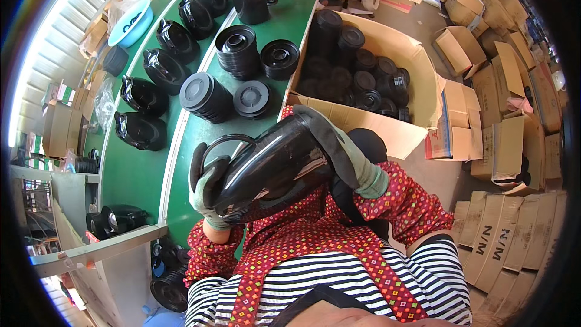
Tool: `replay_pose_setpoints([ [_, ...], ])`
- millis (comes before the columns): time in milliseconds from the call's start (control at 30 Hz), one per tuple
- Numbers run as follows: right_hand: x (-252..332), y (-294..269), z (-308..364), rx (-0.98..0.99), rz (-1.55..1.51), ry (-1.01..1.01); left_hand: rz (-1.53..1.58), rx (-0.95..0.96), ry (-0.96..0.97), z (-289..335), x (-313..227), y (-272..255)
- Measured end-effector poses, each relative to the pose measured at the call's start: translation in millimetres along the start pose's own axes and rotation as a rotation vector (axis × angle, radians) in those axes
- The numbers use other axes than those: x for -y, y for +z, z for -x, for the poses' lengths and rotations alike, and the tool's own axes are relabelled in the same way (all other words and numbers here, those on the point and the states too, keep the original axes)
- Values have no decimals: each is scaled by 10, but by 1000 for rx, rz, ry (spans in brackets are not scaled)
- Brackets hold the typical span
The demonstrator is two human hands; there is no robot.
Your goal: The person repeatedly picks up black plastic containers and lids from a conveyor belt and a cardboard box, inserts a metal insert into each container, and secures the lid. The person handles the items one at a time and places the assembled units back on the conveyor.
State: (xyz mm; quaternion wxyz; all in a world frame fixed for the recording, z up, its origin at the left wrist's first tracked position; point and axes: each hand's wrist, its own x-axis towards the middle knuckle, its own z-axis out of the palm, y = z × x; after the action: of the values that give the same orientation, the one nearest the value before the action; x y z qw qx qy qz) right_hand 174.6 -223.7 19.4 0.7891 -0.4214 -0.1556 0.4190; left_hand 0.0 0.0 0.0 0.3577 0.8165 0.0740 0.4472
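Observation:
Across my lap lies a tilted glossy black jug [275,166] with a curved handle. My left hand [209,191], in a grey-green glove with dark fingers, grips the jug's lower-left end near the handle. Gloved the same way, my right hand [339,148] is wrapped over the upper-right end; what its fingertips touch inside or behind is hidden. Just beyond the jug, on the green table [196,136], stand a stack of black ridged discs [206,98] and a shorter disc stack [252,99]. Behind them are a tall stack of black rings [236,51] and a low one [279,59].
Several black jugs [143,129] line the table's left side, and another jug [249,0] stands farther back. An open carton [357,121] of round black parts sits at the right, near my right arm. A blue basin [131,23] is far left; flattened cartons [505,236] lean at right.

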Motion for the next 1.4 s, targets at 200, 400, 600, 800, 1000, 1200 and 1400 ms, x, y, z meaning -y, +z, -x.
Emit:
replay_pose_setpoints([
  [200,151,232,276,111,932,-547,100,390,-115,237,423,51],
  [400,312,304,346,359,1147,-782,965,793,-815,159,381,153],
  [600,148,-17,306,342,1097,-776,567,849,-355,311,607,209],
  [800,135,52,426,96,408,-305,232,361,-231,-101,170,6],
  [1000,150,109,379,-87,433,-248,244,127,-163,-67,-34,154],
  [1200,293,169,491,122,950,-648,793,662,-659,334,502,126],
  [1400,141,-42,388,73,747,-529,426,608,-327,182,438,197],
])
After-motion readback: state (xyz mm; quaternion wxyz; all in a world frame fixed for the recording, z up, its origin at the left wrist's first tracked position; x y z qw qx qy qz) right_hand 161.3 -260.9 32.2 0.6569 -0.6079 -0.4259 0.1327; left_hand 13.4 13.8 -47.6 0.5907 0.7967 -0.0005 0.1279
